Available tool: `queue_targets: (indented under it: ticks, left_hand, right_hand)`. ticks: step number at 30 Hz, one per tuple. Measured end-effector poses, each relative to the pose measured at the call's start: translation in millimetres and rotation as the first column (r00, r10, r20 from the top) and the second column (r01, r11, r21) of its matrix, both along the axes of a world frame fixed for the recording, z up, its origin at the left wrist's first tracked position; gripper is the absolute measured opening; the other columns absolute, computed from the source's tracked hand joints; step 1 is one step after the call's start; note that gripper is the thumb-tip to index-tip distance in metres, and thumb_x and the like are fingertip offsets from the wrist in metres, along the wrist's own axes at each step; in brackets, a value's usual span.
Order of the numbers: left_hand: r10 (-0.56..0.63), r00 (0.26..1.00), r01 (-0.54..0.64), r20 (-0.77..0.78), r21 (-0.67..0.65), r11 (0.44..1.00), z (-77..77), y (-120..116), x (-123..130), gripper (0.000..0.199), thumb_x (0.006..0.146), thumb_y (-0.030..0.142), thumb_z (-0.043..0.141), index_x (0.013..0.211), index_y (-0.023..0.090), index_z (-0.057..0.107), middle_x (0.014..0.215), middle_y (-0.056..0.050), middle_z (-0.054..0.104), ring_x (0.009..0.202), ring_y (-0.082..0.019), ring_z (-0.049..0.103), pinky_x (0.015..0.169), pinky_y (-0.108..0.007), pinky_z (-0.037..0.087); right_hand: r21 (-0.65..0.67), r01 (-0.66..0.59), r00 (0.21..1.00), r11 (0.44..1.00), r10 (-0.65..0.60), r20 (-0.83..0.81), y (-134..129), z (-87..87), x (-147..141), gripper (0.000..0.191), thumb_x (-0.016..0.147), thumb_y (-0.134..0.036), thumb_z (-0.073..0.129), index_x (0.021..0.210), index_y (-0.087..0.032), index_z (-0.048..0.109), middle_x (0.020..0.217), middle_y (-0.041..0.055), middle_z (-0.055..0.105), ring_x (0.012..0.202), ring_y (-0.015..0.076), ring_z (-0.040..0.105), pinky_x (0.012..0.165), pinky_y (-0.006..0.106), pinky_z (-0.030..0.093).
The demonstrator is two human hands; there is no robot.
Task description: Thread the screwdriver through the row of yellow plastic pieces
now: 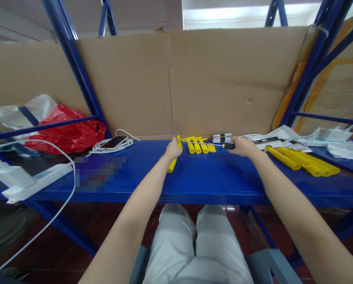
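Observation:
My left hand (173,149) is closed around a yellow plastic handle (172,165), a tube with a cross piece at its top. In my right hand (243,146) is a screwdriver (228,146) with a black and yellow grip. Its thin metal shaft points left, and the tip reaches the top of the yellow handle. Whether the tip sits in a screw is too small to tell. Between my hands, several similar yellow pieces (197,146) lie in a row at the back of the blue table.
Yellow tubes (300,159) lie on the right, and a small stack of white-and-black pieces (222,138) stands against the cardboard panel (223,79). To the left are a coiled white cable (113,146), a red plastic bag (68,128) and a power strip (40,182). Blue posts flank the table (147,173).

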State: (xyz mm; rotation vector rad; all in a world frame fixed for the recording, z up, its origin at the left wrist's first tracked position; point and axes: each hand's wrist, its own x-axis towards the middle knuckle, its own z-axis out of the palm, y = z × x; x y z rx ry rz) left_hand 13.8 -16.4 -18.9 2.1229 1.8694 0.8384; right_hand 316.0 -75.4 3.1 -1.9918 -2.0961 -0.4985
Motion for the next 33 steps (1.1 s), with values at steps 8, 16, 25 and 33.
queue_targets:
  ticks: [8,16,25,33]
  left_hand:
    - [0.032,0.999,-0.032,0.009,-0.005,0.999,-0.4,2.4,-2.2,0.035,0.082,0.010,0.063,0.112,0.020,0.049,0.119,-0.016,0.071,0.112,-0.028,0.069,0.088,-0.034,0.053]
    - [0.029,0.999,-0.030,0.044,0.012,0.999,0.5,2.1,-2.6,0.035,0.080,0.007,0.063,0.108,0.021,0.049,0.117,-0.016,0.072,0.112,-0.029,0.069,0.088,-0.036,0.054]
    - [0.024,0.999,-0.024,0.037,0.000,1.000,0.8,1.3,-2.1,0.032,0.081,0.007,0.063,0.106,0.022,0.048,0.118,-0.017,0.072,0.113,-0.029,0.069,0.087,-0.034,0.053]
    - [0.027,0.999,-0.026,0.031,-0.011,1.000,1.4,-0.5,-1.3,0.035,0.081,0.009,0.063,0.110,0.020,0.049,0.119,-0.017,0.071,0.113,-0.029,0.069,0.087,-0.033,0.053]
  right_hand:
    - [-0.033,-0.035,0.999,0.999,0.035,0.002,4.3,-0.8,-0.3,0.021,0.079,-0.033,0.059,0.094,-0.022,0.067,0.098,0.0112,0.076,0.091,0.0293,0.070,0.074,0.034,0.047]
    - [0.027,-0.022,1.000,0.999,0.022,-0.001,-2.1,1.7,-4.5,0.022,0.077,-0.030,0.061,0.097,-0.021,0.064,0.089,0.0115,0.075,0.083,0.0276,0.069,0.067,0.031,0.044]
    - [-0.078,-0.006,1.000,0.997,0.006,0.005,1.0,0.0,-4.9,0.031,0.082,-0.033,0.057,0.108,-0.020,0.067,0.105,0.0126,0.077,0.098,0.0307,0.070,0.080,0.036,0.048]
    - [-0.075,-0.006,0.999,0.997,0.008,0.032,1.0,-0.8,-4.6,0.022,0.080,-0.035,0.062,0.096,-0.021,0.068,0.095,0.0128,0.077,0.091,0.0299,0.071,0.073,0.033,0.048]
